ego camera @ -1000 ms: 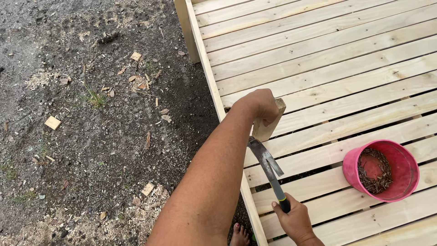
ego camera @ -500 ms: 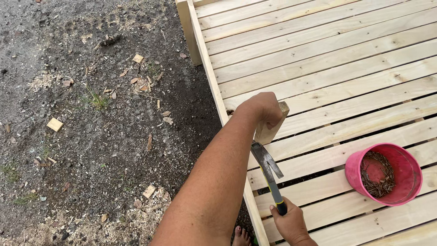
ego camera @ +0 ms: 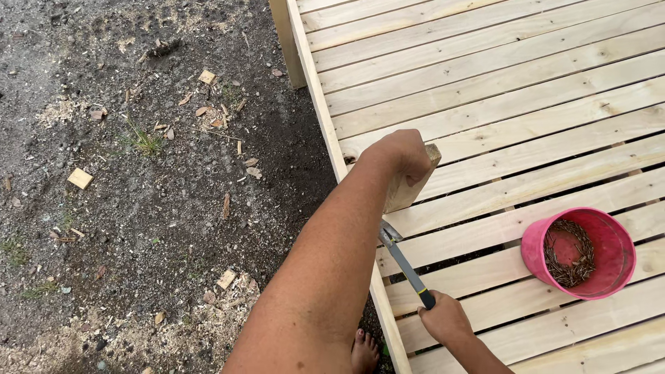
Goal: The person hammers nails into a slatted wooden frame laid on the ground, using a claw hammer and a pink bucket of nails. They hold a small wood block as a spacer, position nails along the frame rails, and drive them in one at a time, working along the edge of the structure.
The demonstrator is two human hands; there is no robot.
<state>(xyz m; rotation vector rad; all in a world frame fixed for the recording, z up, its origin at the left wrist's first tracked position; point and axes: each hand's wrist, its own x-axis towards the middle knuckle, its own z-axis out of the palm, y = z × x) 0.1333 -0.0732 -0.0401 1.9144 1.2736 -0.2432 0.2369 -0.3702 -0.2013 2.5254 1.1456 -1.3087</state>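
Left hand: the left hand [ego camera: 400, 154] is closed around a short wooden block [ego camera: 413, 181], held upright against the outer edge of the slatted wooden platform [ego camera: 499, 104]; the forearm runs down toward the camera and hides the lower left part of the block.
Right hand: the right hand [ego camera: 445, 320] is wrapped tight on the grip of a hammer [ego camera: 404, 262], low in the view, well apart from the left hand.
Hammer: dark handle with a yellow band near the grip; metal head points up and left and lies just below the block, partly behind the left forearm. Whether head and block touch cannot be told.
Wooden block: pale sawn timber, tilted slightly, its top corner showing past the knuckles, resting at the platform's edge board.
Pink bucket: a pink plastic bucket [ego camera: 533, 244] stands on the slats to the right of the hammer, holding a heap of dark nails [ego camera: 569, 257].
Platform: pale planks laid in parallel with narrow gaps.
Ground: dark soil [ego camera: 125, 228] left of the platform, scattered with wood offcuts [ego camera: 80, 178] and sawdust.
Foot: a bare foot [ego camera: 364, 350] shows beside the edge board at the bottom.
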